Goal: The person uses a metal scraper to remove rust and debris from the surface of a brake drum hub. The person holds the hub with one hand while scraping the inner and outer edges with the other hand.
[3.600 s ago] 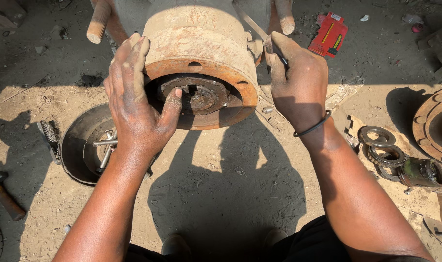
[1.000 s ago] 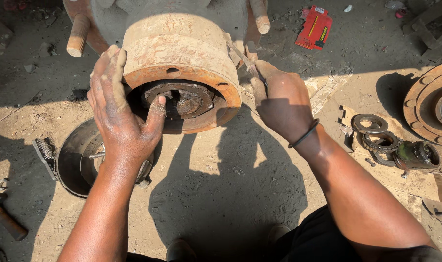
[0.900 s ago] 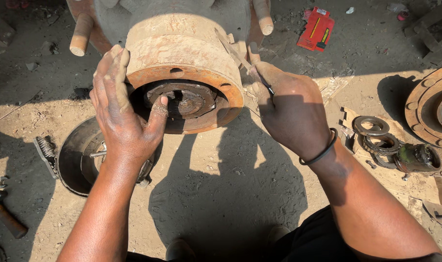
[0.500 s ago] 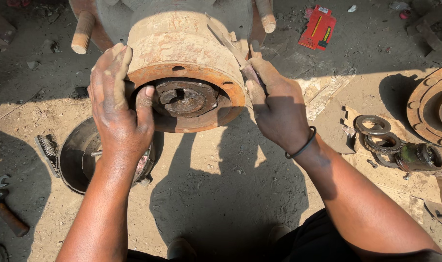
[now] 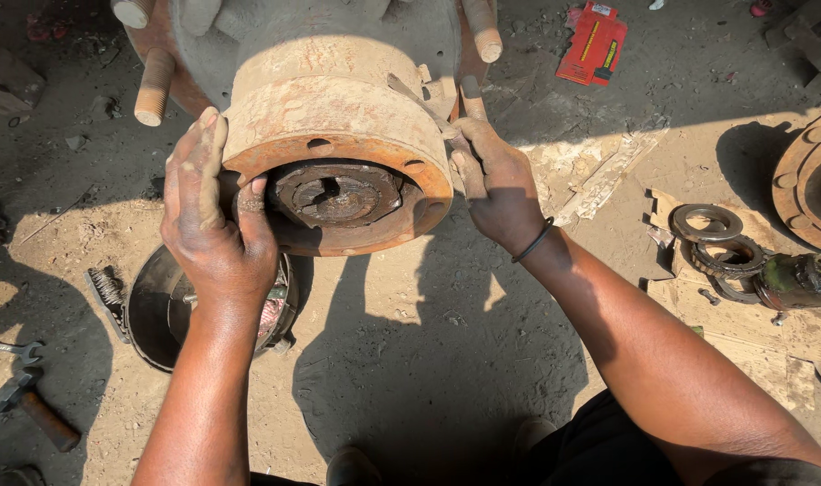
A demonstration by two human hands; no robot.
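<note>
Down low over the sandy ground [image 5: 410, 360], both hands grip a big rusty wheel hub [image 5: 338, 117] that stands in the upper middle of the view, its open end facing the camera. The left hand [image 5: 214, 225] is spread flat against the hub's left side, fingers pointing up along the rim and the thumb hooked over the front edge near the dark centre piece [image 5: 338, 191]. The right hand [image 5: 496, 184] is curled against the hub's right side, its fingers closed round a thin metal tool [image 5: 421, 101] that lies slanted across the hub's outer wall. A black band [image 5: 536, 241] circles the right wrist.

Threaded studs [image 5: 154, 85] stick out from the plate behind the hub. Just below the left forearm sits a dark metal bowl [image 5: 154, 310] holding small parts, with a wire brush [image 5: 104, 292] beside it. A hammer [image 5: 37, 409] and a spanner [image 5: 5, 346] lie at the far left. A red packet [image 5: 592, 43] rests on the ground at the upper right. Rings and a bearing [image 5: 721, 252] lie on torn cardboard [image 5: 744, 315] at the right, near a second rusty drum [image 5: 811, 184] at the edge.
</note>
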